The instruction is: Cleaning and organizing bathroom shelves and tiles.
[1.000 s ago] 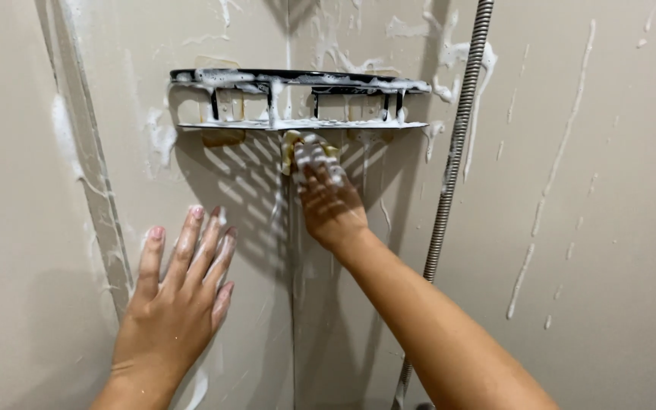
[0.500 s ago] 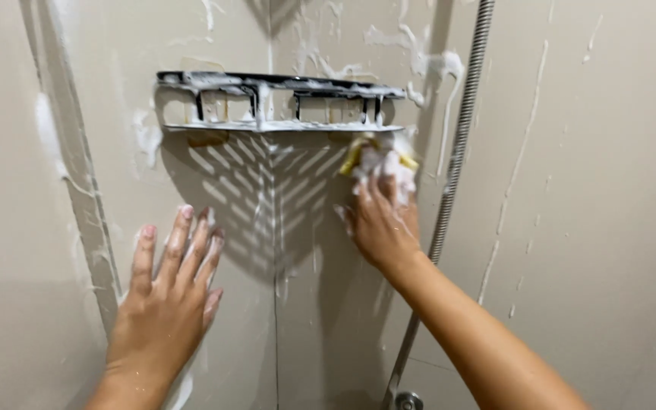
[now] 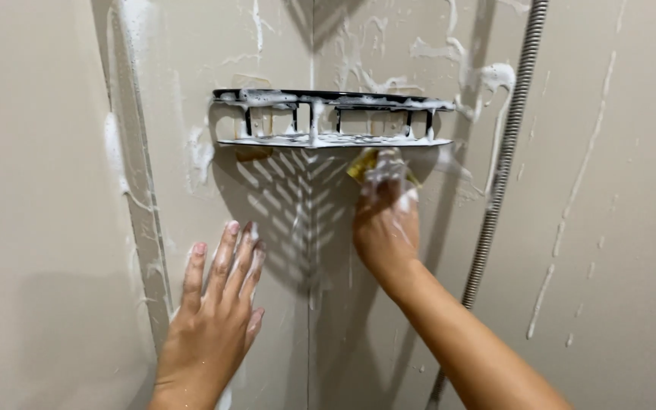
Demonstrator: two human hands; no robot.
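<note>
Just beneath the black corner shelf [image 3: 333, 119], on the wall panel to the right of the corner seam, a yellow sponge [image 3: 377, 164] thick with white foam is pressed against the beige wall [image 3: 632, 228] by the right hand [image 3: 386, 224]. Its fingers point upward and curl over the sponge's lower part, so that only the sponge's yellow upper-left edge and a lump of suds show above the fingertips; the sponge touches or nearly touches the underside of the shelf, though foam blurs the exact contact. The right forearm rises from the lower right of the view, slanting up and leftward to the wrist, with lather over the knuckles. The left hand [image 3: 218, 319] is well apart from the sponge, lower and on the other side of the seam: it lies flat and open on the left wall panel, fingers spread slightly and pointing up, palm against the surface, holding nothing. The shelf itself is coated in suds along its rail and slatted base, and casts a striped shadow on the wall below. A ribbed metal shower hose [image 3: 504, 156] hangs down to the right of the right hand, and streaks of foam run down the wall beyond it.
</note>
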